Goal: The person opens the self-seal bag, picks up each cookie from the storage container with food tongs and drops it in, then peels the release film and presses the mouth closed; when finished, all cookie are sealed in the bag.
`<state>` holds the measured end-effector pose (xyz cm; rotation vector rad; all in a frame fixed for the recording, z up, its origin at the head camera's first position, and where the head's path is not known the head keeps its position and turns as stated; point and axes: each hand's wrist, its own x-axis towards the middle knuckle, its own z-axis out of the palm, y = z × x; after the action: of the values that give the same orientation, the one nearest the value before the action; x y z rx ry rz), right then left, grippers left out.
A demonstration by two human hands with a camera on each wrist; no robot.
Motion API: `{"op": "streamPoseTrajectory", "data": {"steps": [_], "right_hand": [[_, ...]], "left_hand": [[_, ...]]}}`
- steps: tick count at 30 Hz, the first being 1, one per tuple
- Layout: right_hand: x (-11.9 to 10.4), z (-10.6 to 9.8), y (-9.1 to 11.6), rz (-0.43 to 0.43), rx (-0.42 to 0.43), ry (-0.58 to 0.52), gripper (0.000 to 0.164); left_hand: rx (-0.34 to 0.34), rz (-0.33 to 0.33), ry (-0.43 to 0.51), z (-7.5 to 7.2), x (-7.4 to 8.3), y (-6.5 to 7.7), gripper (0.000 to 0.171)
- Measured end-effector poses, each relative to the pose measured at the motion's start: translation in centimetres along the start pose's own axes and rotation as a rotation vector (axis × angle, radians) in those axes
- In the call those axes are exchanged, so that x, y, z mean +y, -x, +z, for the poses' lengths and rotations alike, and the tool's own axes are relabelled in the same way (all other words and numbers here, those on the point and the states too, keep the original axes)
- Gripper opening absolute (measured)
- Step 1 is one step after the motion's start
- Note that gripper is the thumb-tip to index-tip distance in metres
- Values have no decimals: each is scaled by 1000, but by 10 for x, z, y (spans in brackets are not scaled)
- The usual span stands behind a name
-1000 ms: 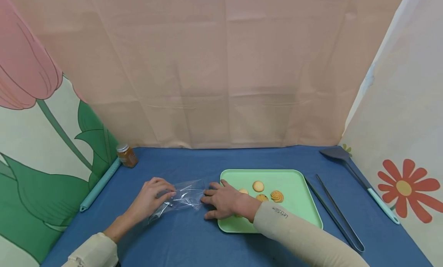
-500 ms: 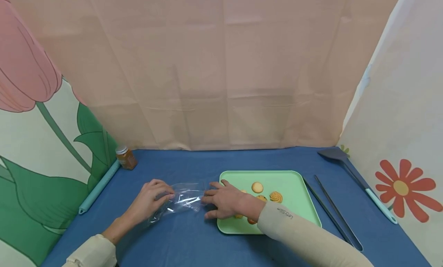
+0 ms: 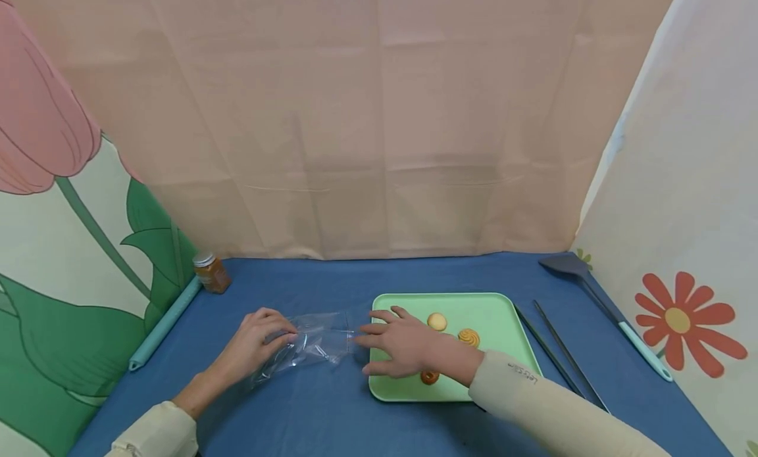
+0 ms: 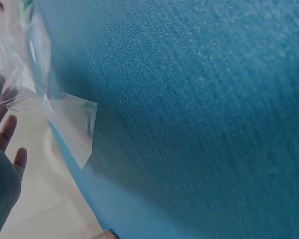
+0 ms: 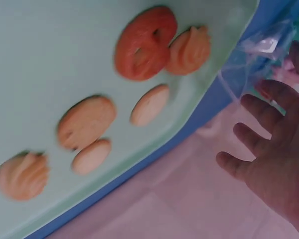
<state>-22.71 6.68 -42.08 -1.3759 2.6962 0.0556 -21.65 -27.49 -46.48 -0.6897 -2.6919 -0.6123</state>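
My left hand pinches the near-left part of a clear plastic bag above the blue cloth. In the left wrist view, that bag has a loose corner sticking out. My right hand is spread with straight fingers over the left side of a pale green tray, its fingertips close to the bag's right end; whether they touch it I cannot tell. Several cookies lie on the tray, among them a swirl cookie, a plain round cookie and a pretzel-shaped cookie. Some are hidden under the right hand.
Right of the tray lie long tongs and a dark spatula with a light blue handle. At the back left stands a jar with brown contents, beside a teal roll along the left edge. A beige sheet hangs behind.
My right hand has drawn slightly to the right, off the bag's end, with fingers spread. My left hand keeps its pinch on the bag. The head view has shifted a little.
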Motion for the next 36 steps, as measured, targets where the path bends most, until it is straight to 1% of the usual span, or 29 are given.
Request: {"op": "streamPoseTrajectory", "data": {"steps": [3, 7, 12, 14, 16, 19, 21, 25, 27, 30, 32, 36], "right_hand": [[9, -6, 23, 41, 62, -37, 59], [24, -12, 57, 134, 176, -71, 58], [46, -11, 100, 302, 313, -47, 55], [55, -9, 118, 373, 340, -41, 55], [63, -5, 133, 447, 347, -50, 56], [74, 1, 155, 567, 308, -87, 60], [83, 7, 167, 648, 267, -104, 64], [101, 22, 191, 781, 166, -126, 72], [110, 29, 202, 836, 100, -144, 77], [121, 38, 215, 903, 8, -173, 87], [125, 43, 221, 932, -40, -196, 92], [128, 53, 226, 968, -94, -215, 98]], "left_hand": [[2, 11, -8, 0, 0, -1, 16], [0, 20, -10, 0, 1, -2, 16], [-3, 24, -10, 1, 0, -2, 17], [0, 24, -10, 1, -1, -1, 17], [6, 25, -9, 1, -2, 0, 18], [15, 29, -9, 1, -3, 0, 18], [17, 34, -14, 1, -3, 1, 17], [12, 37, -21, 2, -3, 0, 14], [11, 39, -28, 3, -3, 0, 13], [12, 42, -36, 4, -4, -1, 12], [14, 45, -40, 5, -4, -2, 11], [22, 48, -45, 5, -4, -3, 12]]}}
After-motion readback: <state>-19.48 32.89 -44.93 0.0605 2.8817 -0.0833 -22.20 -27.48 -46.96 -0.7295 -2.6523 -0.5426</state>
